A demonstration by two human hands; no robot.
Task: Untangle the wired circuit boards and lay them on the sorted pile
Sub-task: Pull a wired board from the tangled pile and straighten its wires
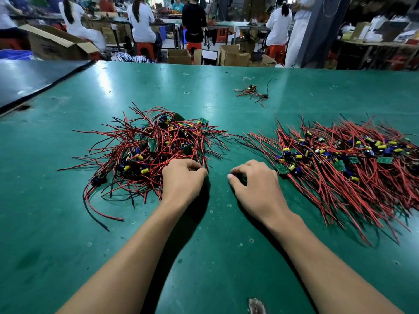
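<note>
Pinched wires (199,158) of tangled heap (154,141) with left hand (182,180), seemingly to free a board; curled right hand (255,181) beside sorted pile (344,159), hold unclear.

The desk (215,223) is glossy teal-green. Left of the left fingers (192,165), the tangled heap (154,146) mixes red and black wires, green boards, and yellow and blue capacitors. Right of the right fingers (240,170), the sorted pile (340,159) shows the same colours, mostly red.

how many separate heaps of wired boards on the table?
3. Tangled heap beyond the left hand; sorted pile right of the right hand; small cluster farther back. Boards inside each are partly hidden.
</note>
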